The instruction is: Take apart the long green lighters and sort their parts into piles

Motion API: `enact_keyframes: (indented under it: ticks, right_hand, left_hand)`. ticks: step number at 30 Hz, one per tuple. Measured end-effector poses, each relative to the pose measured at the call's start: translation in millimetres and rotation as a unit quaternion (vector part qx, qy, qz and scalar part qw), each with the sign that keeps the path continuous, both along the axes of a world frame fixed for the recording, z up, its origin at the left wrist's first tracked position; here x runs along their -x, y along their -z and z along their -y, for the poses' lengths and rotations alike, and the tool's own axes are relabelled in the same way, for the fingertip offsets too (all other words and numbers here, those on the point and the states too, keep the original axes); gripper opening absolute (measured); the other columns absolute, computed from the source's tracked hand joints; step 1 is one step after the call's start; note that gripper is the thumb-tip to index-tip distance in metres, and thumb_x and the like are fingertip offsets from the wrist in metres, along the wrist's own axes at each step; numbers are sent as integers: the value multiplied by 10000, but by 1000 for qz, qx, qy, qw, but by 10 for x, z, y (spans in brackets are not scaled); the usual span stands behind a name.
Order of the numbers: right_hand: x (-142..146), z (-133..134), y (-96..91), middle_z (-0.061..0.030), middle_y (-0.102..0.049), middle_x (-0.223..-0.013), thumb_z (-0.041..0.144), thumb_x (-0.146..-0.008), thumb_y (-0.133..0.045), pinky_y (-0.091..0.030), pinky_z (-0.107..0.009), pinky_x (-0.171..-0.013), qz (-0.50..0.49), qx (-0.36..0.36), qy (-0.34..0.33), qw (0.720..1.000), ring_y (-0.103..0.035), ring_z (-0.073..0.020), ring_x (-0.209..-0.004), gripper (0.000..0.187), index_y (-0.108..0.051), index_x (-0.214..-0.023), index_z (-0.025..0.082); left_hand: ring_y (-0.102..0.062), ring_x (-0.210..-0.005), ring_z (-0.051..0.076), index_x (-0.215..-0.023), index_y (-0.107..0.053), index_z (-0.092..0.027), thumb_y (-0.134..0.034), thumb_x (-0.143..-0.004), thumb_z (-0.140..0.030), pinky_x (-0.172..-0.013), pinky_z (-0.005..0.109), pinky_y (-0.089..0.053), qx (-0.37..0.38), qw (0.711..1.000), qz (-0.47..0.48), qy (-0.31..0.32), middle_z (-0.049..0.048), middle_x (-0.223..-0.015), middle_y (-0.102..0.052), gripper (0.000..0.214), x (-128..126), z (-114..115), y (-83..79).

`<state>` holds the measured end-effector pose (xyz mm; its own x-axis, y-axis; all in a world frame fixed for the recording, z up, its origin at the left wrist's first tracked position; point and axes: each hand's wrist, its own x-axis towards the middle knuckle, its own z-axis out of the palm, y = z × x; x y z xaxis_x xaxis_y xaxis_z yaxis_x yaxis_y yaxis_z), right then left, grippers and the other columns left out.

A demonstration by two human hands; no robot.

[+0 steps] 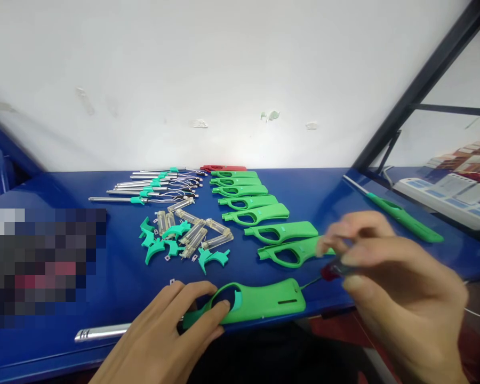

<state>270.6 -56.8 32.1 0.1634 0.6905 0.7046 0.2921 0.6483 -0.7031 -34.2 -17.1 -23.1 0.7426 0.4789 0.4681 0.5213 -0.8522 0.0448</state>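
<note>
My left hand (172,330) presses a green lighter handle shell (260,304) flat near the front edge of the blue table (64,186), with fingers at its trigger opening. My right hand (388,282), blurred by motion, pinches a small red-handled tool (331,272) whose thin tip points at the shell's right end. A silver metal tube (102,333) sticks out to the left from under my left hand.
A row of several green handle shells (260,216) runs back across the table, with a red one (224,168) at the far end. Teal triggers (160,242), clear fuel cartridges (196,234) and wired metal tubes (152,186) lie left. A finished green lighter (404,216) lies right.
</note>
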Motion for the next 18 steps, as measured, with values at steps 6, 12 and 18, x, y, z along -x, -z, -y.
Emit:
enact_keyframes:
  ticks: [6,12,18]
  right_hand:
    - [-31,32,14,-69,-784,-970,102,-949,-740,-613,-439,-807,-5,7,20,1000,-700,-285,-968,292,-854,-1101,325]
    - [-29,54,-34,-39,-711,-871,114,-873,-835,-614,-369,-771,-13,-2,6,1000,-649,-248,-918,217,-818,-899,328]
    - [-4,79,-65,-53,-794,-956,124,-975,-730,-617,-382,-861,-14,24,1,1000,-692,-253,-1009,264,-847,-1094,328]
  left_hand:
    - [-742,-1021,196,-1436,-705,-317,-464,-1189,-303,-845,275,-654,-12,1000,6,-6,63,-1303,-734,345,10,6,4]
    - [-723,-1022,197,-1404,-717,-315,-441,-1200,-337,-861,278,-634,-6,1000,25,-18,56,-1293,-736,344,-8,29,6]
    - [-704,-1050,217,-1420,-695,-332,-409,-1209,-329,-883,320,-632,-2,999,25,-33,53,-1308,-720,355,-34,58,38]
